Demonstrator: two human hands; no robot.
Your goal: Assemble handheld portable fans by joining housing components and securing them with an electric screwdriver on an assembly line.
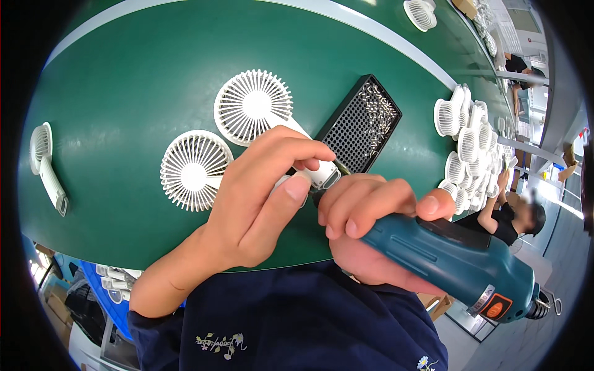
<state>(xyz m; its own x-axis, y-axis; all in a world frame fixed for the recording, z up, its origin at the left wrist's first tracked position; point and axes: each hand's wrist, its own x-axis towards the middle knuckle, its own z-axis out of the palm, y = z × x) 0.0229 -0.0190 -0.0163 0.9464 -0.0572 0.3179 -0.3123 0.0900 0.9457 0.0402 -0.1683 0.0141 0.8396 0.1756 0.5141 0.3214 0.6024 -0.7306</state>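
My right hand point(371, 210) is wrapped round a teal electric screwdriver point(451, 260), its front end pointing left toward the fan handles. My left hand point(253, 191) is closed over the handle of a white handheld fan point(195, 173); its fingers hide most of that handle. Just above lies a second white handheld fan point(254, 106), its handle running under my left fingers, with its end showing beside the screwdriver's tip. Whether the tip touches a screw is hidden by my fingers. Behind my right hand, a black perforated tray point(343, 127) holds many small silvery screws point(378, 114).
A single fan point(46, 167) lies at the far left of the green table point(124, 93). At the right is a heap of white fans point(470, 151), and another fan point(421, 13) sits at the far edge. A blue bin point(117, 309) with white parts is below left. A co-worker point(510, 219) sits at right.
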